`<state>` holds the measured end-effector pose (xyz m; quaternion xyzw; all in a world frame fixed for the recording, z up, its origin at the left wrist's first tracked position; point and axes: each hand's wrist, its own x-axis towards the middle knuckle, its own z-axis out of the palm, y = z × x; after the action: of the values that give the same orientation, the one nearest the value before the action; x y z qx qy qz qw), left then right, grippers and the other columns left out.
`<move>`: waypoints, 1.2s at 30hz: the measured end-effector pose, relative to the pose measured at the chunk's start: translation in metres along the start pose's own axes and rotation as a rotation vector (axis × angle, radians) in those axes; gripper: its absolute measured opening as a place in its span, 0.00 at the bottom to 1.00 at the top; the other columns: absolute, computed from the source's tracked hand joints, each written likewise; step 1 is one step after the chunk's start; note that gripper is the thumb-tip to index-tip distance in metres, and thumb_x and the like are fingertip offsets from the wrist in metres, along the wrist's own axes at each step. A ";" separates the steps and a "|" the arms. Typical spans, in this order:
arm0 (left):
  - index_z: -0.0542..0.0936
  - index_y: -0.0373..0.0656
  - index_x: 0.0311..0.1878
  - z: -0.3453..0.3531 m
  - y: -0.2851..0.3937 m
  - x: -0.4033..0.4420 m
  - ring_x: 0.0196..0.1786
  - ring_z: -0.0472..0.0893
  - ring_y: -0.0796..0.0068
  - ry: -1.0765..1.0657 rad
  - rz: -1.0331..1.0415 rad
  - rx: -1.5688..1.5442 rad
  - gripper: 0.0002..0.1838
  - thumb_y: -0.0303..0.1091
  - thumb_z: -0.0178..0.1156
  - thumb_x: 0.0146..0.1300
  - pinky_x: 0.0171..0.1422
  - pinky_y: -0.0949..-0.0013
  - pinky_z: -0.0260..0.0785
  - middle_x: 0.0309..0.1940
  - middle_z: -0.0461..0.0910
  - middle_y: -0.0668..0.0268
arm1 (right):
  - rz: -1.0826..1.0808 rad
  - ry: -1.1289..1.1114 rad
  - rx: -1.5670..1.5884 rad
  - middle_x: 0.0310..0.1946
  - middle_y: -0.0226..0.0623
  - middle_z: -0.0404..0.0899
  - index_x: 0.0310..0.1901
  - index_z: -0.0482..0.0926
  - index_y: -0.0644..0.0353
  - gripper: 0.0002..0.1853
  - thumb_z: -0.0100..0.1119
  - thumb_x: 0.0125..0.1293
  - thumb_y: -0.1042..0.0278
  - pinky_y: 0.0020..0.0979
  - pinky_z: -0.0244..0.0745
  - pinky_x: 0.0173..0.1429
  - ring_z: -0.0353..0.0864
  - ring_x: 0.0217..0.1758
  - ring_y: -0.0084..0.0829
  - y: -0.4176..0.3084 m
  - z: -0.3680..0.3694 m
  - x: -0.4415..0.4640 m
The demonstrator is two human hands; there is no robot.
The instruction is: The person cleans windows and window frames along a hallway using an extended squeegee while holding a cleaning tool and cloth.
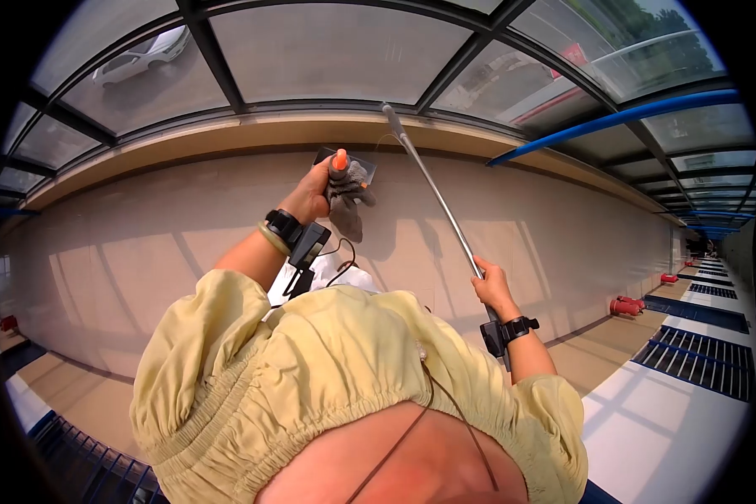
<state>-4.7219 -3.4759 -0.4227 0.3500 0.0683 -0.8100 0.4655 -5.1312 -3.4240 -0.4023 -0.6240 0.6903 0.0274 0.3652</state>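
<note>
My left hand (315,189) is closed around an orange-tipped handle (339,160), with a bunched grey cloth (344,202) hanging from the same grip. Partly hidden behind them is a dark, see-through flat piece (366,161), whose kind I cannot make out. My right hand (494,287) grips a long silver pole (442,202) near its lower end. The pole slants up and leftward to a grey, thicker end (393,122) at the window ledge. Whether that end touches the glass I cannot tell.
Framed windows (336,55) run along a beige ledge (311,130). A blue pipe (622,122) crosses at the right. Red fire extinguishers (627,306) stand by the opposite wall, near barred windows (697,361). A white car (143,57) shows outside. Tiled floor (143,244) stretches both ways.
</note>
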 end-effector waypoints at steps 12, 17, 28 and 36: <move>0.74 0.44 0.30 -0.107 0.095 -0.087 0.29 0.78 0.71 0.042 0.080 -0.193 0.15 0.43 0.51 0.70 0.40 0.65 0.77 0.26 0.77 0.65 | -0.317 0.017 -0.255 0.39 0.62 0.78 0.58 0.75 0.62 0.27 0.55 0.52 0.77 0.42 0.75 0.47 0.80 0.41 0.55 -0.134 0.103 0.023; 0.75 0.45 0.29 -0.155 0.143 -0.127 0.28 0.78 0.71 0.109 0.146 -0.149 0.15 0.43 0.52 0.69 0.38 0.65 0.76 0.25 0.77 0.65 | -0.551 -0.028 -0.275 0.35 0.58 0.80 0.58 0.76 0.59 0.28 0.53 0.51 0.78 0.47 0.75 0.49 0.80 0.41 0.55 -0.225 0.180 0.035; 0.81 0.41 0.41 -0.266 0.201 -0.147 0.40 0.85 0.59 0.134 0.099 -0.051 0.23 0.52 0.46 0.70 0.50 0.56 0.78 0.39 0.83 0.56 | -0.577 -0.025 -0.315 0.36 0.55 0.81 0.58 0.76 0.56 0.28 0.52 0.52 0.79 0.46 0.75 0.49 0.80 0.42 0.53 -0.259 0.164 -0.024; 0.80 0.41 0.39 -0.259 0.202 -0.162 0.37 0.83 0.62 0.136 0.090 -0.012 0.22 0.51 0.47 0.68 0.48 0.58 0.76 0.34 0.82 0.60 | -0.605 -0.089 -0.641 0.30 0.52 0.80 0.61 0.71 0.54 0.30 0.52 0.53 0.79 0.50 0.75 0.43 0.80 0.36 0.54 -0.280 0.204 0.000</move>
<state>-4.3777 -3.3609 -0.4699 0.4041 0.0886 -0.7624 0.4976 -4.7883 -3.3847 -0.4341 -0.8779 0.4170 0.1585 0.1743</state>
